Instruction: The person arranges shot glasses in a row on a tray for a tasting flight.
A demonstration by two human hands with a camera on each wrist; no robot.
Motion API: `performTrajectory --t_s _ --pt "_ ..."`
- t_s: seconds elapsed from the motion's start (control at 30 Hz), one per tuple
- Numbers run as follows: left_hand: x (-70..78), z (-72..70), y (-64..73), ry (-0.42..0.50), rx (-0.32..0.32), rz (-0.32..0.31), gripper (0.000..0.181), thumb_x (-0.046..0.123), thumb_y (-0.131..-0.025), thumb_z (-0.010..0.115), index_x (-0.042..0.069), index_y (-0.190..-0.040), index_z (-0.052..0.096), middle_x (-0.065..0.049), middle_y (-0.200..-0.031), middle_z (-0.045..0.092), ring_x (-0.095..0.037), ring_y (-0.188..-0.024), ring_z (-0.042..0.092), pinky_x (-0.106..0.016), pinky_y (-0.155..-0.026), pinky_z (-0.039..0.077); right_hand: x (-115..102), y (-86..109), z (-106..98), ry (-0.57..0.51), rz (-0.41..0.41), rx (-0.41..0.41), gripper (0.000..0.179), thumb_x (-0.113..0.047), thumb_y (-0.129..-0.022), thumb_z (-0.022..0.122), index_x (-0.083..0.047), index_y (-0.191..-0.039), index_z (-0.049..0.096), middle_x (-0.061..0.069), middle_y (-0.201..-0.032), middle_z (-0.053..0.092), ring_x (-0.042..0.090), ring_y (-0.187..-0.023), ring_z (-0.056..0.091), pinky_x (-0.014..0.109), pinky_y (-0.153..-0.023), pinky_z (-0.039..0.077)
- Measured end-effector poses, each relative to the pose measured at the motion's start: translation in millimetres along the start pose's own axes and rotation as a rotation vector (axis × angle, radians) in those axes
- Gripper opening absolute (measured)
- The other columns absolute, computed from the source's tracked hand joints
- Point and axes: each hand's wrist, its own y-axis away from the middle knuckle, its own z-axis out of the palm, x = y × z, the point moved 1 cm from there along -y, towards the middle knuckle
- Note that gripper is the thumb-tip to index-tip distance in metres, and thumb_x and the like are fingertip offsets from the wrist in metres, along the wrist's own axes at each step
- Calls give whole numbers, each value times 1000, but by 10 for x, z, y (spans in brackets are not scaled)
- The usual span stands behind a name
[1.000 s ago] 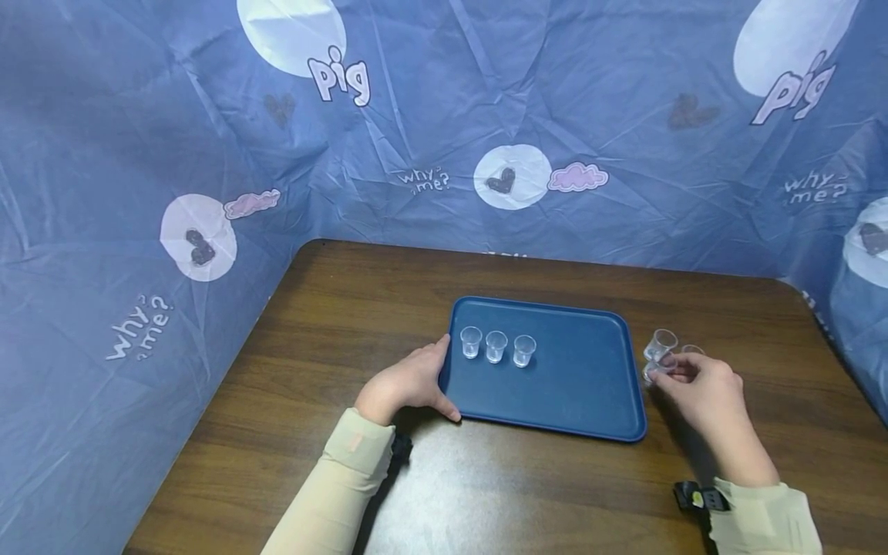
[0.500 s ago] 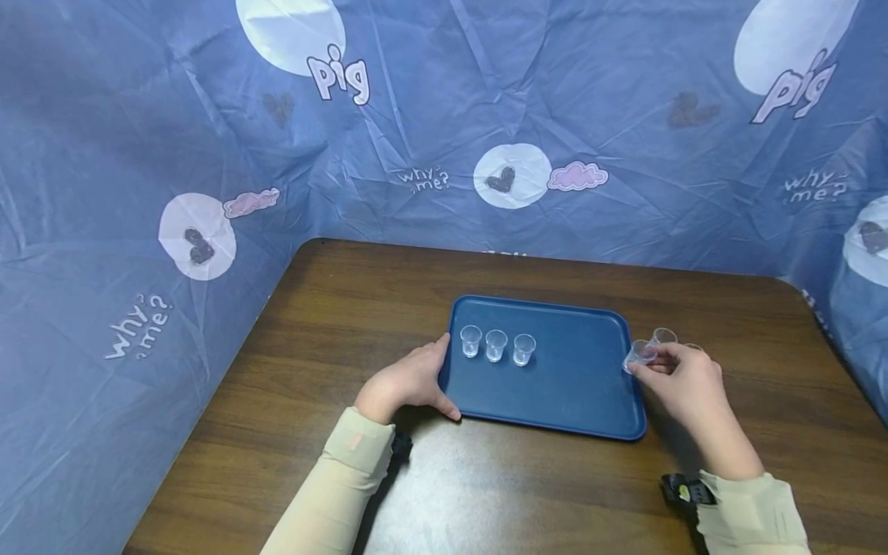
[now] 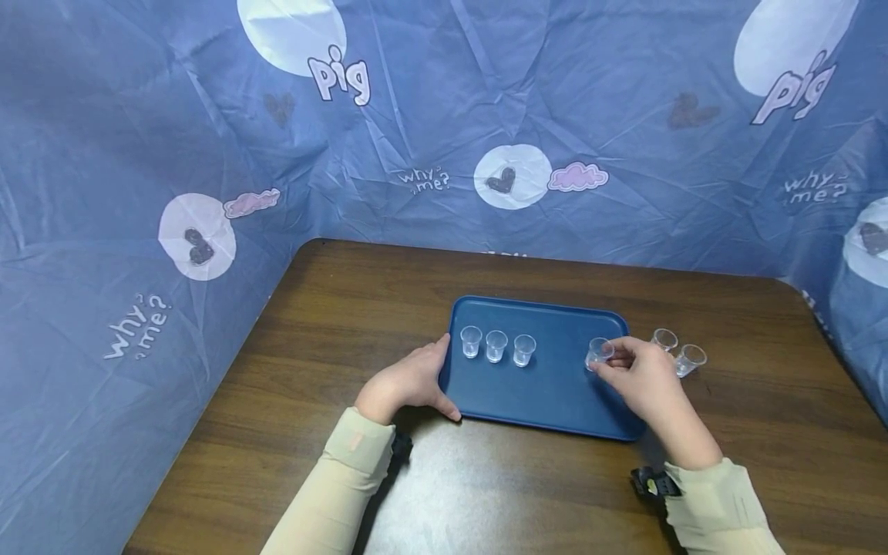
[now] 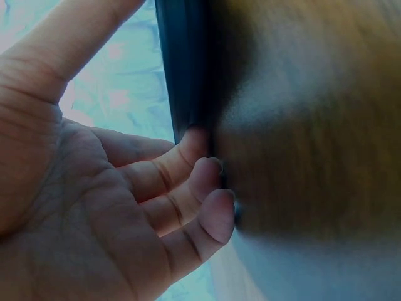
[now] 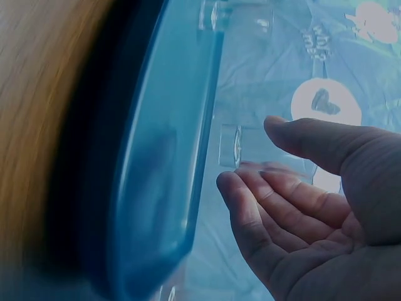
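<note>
My right hand [image 3: 647, 378] pinches a small clear shot cup [image 3: 599, 352] between thumb and fingers. It holds the cup upright over the right part of the blue tray [image 3: 555, 401]; in the right wrist view the cup [image 5: 233, 146] shows clear of the tray's rim. Three matching cups [image 3: 496, 347] stand in a row on the tray's left half. My left hand [image 3: 409, 385] grips the tray's near left corner, thumb at the front edge and fingers along the left side. Seen from the left wrist, bent fingertips [image 4: 216, 216] press against the dark tray edge [image 4: 185, 69].
Right of the tray, two more clear cups stand on the brown wooden table [image 3: 333, 324], one [image 3: 690, 360] in full view and the other [image 3: 664, 339] partly behind the right hand. A printed blue cloth [image 3: 416, 116] hangs along the table's back and sides.
My right hand has lifted one cup from the group at the right and carried it left over the tray. The left hand and the tray have stayed put.
</note>
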Motion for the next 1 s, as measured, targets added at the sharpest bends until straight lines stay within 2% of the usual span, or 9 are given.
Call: performTrajectory --t_s 0.2,0.57,1.0 --pt "7 0 1 -7 -1 1 136 36 -64 99 -8 -159 13 -26 -160 28 -35 -145 31 -42 -117 28 -140 -48 120 -14 -3 -36 28 -13 -87 82 6 -106 72 15 -92 73 28 -83 70 47 -72 58" --pt "16 -10 10 -15 -6 -10 137 38 -64 99 -7 -159 12 -26 -160 28 -36 -145 31 -43 -117 27 -243 -146 360 -40 18 -103 28 -13 -86 83 4 -106 72 14 -94 74 24 -84 71 41 -72 60" --pt "15 -7 15 -19 -7 -11 137 38 -64 99 -7 -159 12 -26 -159 29 -36 -145 31 -42 -117 28 -298 -181 452 -53 31 -128 28 -10 -85 84 3 -107 72 13 -93 73 24 -84 71 39 -73 60"
